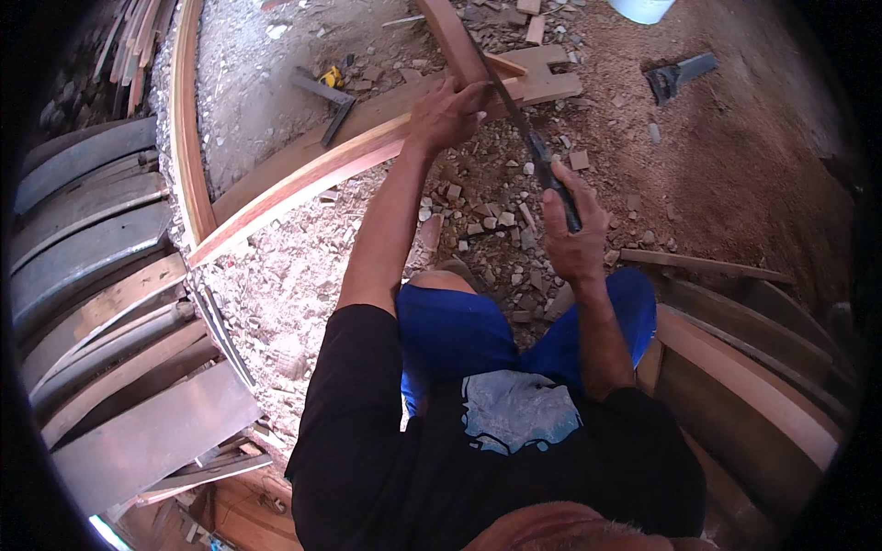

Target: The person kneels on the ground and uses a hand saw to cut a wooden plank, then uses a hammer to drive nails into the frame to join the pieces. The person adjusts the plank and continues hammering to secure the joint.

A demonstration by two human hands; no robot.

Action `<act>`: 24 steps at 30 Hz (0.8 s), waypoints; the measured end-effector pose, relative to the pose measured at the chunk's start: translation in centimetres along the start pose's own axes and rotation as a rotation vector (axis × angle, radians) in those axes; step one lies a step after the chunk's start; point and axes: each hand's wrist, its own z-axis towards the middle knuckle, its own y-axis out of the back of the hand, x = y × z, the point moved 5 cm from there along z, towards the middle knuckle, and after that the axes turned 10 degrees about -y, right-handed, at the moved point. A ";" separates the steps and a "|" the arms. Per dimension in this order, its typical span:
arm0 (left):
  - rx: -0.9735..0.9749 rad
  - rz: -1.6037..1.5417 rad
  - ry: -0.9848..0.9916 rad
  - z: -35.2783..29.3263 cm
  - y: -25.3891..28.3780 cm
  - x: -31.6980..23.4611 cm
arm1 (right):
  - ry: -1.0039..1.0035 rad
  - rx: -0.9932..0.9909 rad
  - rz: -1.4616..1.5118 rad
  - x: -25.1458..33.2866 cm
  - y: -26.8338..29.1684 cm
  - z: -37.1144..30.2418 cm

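My left hand (448, 115) grips a reddish wooden board (450, 37) where it crosses a long pale beam (303, 193). My right hand (579, 225) is closed round the dark handle of a hand saw (530, 138), its narrow blade seen edge-on. The blade runs up along the board's right side, just beside my left fingers. Whether its teeth are in the wood I cannot tell. Beneath lies a wide plank (542, 87) with a notched end.
A try square (323, 92) and a yellow tape measure (333, 76) lie beyond the beam. Another saw (680, 77) rests on the dirt at far right, near a white bucket (641, 9). Stacked boards (92, 230) line the left; more planks (763, 376) are at right. Wood offcuts litter the ground.
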 end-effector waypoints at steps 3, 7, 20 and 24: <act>0.043 0.037 0.023 -0.7 0.4 -0.6 | -0.072 0.040 0.011 -0.5 -0.5 -0.5; 0.009 0.072 -0.011 -0.5 0.8 -0.7 | -0.016 0.015 -0.064 -0.7 0.8 -2.6; 0.023 0.096 -0.080 0.8 0.6 0.6 | -0.089 0.048 0.016 -0.7 0.4 -0.5; 0.034 0.024 -0.004 -0.8 1.4 -0.5 | -0.034 0.033 -0.032 -0.9 -0.1 -1.9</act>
